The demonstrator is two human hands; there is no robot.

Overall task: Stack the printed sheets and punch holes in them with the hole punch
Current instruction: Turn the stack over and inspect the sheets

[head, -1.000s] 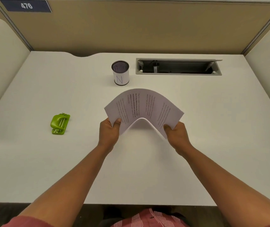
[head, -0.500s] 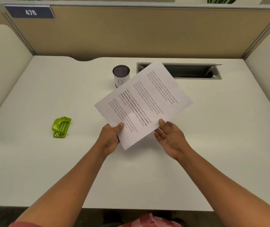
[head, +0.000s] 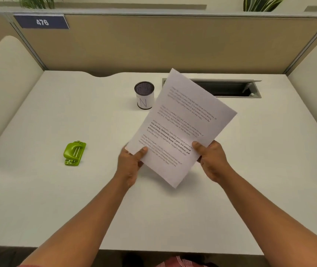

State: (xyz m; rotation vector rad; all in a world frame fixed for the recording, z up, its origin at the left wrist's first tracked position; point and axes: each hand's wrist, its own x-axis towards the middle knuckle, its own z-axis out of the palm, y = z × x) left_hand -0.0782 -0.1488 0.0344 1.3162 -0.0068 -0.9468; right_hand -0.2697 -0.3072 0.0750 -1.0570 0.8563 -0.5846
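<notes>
The white surface [head: 57,199] fills most of my view, closed in by a tan partition [head: 173,45] along its far edge and pale curved panels at its left and right edges. A blue plate reading 476 [head: 42,22] sits at the partition's upper left. Set into the surface near its far edge, right of centre, is a long open cable tray [head: 230,89] with a grey rim.

I hold the printed sheets [head: 182,124] up off the surface, over its middle, tilted so that one corner points toward the far edge and the lowest corner hangs toward me. The upper corner covers the left end of the cable tray. I cannot tell how many sheets there are.

My left hand [head: 130,162] grips the sheets at their left corner, thumb pressed on the printed face and fingers behind. My right hand [head: 210,160] grips the lower right edge the same way, thumb on top.

A mesh pen cup [head: 144,95] with a white band stands just left of the sheets, near the far edge. The green hole punch [head: 74,153] lies by itself toward the left edge, well apart from my hands.
</notes>
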